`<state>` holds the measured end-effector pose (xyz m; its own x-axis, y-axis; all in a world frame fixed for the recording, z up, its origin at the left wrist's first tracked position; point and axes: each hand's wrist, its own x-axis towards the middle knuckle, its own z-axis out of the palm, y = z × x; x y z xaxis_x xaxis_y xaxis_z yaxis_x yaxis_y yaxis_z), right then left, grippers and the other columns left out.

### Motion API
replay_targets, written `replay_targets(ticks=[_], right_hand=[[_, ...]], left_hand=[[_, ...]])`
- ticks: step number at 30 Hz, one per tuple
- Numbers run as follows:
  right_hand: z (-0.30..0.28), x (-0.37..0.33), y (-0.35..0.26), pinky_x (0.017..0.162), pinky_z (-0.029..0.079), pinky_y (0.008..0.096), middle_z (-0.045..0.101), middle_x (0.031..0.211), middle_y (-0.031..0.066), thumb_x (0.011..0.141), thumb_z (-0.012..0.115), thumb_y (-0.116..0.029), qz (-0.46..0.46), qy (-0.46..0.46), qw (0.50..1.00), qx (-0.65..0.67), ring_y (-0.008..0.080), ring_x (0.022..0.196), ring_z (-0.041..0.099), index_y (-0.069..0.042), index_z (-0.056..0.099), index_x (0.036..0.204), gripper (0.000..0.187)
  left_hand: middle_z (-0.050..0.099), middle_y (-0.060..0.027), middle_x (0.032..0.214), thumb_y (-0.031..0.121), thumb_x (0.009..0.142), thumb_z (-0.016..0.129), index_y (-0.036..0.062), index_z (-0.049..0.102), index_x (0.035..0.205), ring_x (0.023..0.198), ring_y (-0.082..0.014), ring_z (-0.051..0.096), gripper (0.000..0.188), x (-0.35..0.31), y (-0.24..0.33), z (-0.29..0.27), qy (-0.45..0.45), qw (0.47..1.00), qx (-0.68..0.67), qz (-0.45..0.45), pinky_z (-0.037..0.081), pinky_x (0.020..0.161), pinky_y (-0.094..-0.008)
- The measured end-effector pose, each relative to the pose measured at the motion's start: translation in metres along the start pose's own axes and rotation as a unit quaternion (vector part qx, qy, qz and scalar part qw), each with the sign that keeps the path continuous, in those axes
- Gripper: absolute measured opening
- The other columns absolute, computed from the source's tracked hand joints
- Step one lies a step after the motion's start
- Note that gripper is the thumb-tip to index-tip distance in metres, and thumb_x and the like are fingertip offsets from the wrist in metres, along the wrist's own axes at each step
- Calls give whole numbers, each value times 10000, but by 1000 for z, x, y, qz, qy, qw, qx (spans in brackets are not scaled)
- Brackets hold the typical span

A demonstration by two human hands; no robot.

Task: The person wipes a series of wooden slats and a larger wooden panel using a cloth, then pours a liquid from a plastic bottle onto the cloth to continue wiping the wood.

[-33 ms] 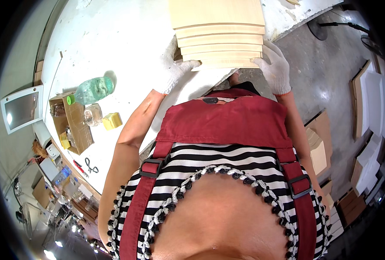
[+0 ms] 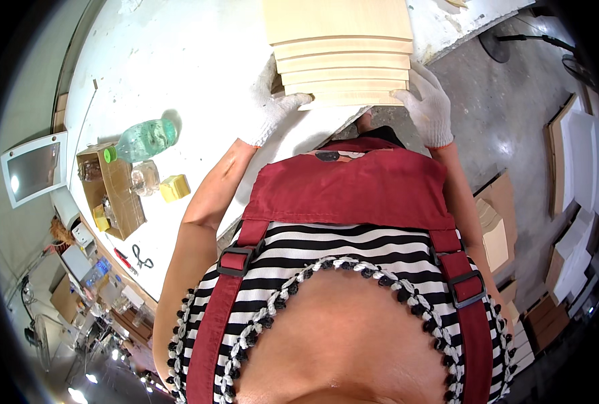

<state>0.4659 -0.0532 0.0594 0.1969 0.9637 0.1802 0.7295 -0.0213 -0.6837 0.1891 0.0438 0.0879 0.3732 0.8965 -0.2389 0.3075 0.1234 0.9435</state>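
A stack of pale wooden boards [image 2: 340, 20] lies on the white worktable at the top of the view, several boards fanned in steps toward me. My left hand [image 2: 270, 108], in a white knit glove, holds the stack's near left corner, thumb on top of the lowest board and fingers along the side. At the near right corner my right hand [image 2: 427, 106], gloved the same way, grips with its thumb on the board and its fingers along the right edge. The undersides of the boards are hidden.
On the white table [image 2: 198, 74] to my left are a green plastic bottle [image 2: 148, 140], a cardboard box [image 2: 119, 195], a clear jar [image 2: 144, 178], a yellow block [image 2: 175, 188] and black scissors [image 2: 142, 257]. More boards [image 2: 491, 232] stand low at my right. A black stand [image 2: 498, 44] is at far right.
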Motion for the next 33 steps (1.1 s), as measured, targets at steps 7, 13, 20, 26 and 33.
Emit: replay_targets(ticks=[7, 13, 20, 26, 33], right_hand=[[-4, 3, 5, 990, 448, 356, 534, 1343, 167, 811, 679, -185, 9, -25, 999, 38, 305, 1209, 530, -39, 562, 1284, 508], [-8, 3, 0, 1000, 436, 350, 511, 1359, 195, 802, 684, -175, 50, -46, 991, 111, 319, 1222, 522, -25, 545, 1299, 538], [4, -10, 11, 1012, 416, 376, 528, 1332, 197, 758, 746, -261, 33, -75, 994, 74, 335, 1230, 510, -34, 469, 1364, 705], [-1, -4, 14, 987, 437, 377, 555, 1300, 175, 747, 758, -325, -2, -86, 995, 49, 341, 1195, 530, -39, 484, 1346, 718], [-2, -5, 8, 864, 507, 357, 617, 1155, 163, 774, 728, -289, 21, -77, 994, 68, 339, 1038, 601, -43, 539, 1284, 597]], left_hand=[[531, -218, 1329, -3, 745, 708, 2, 248, 1485, 1232, -292, 531, 871, -1, -7, 1, -20, 999, 37, 13, 463, 1016, -364], [447, -220, 1409, 17, 742, 723, 24, 188, 1506, 1312, -321, 446, 933, -7, -7, -2, -34, 999, 28, 8, 385, 1093, -397], [404, -214, 1431, 194, 575, 912, 18, 112, 1510, 1333, -322, 416, 1243, -1, -38, 1, -47, 993, -35, 102, 331, 1134, -430], [449, -192, 1394, 98, 592, 890, -1, 194, 1484, 1300, -287, 452, 1136, 0, -29, 5, -56, 996, -56, 46, 352, 1118, -402], [521, -186, 1317, 59, 586, 880, -6, 323, 1431, 1241, -274, 509, 1015, -2, -27, 8, -37, 997, -52, 41, 396, 1082, -397]])
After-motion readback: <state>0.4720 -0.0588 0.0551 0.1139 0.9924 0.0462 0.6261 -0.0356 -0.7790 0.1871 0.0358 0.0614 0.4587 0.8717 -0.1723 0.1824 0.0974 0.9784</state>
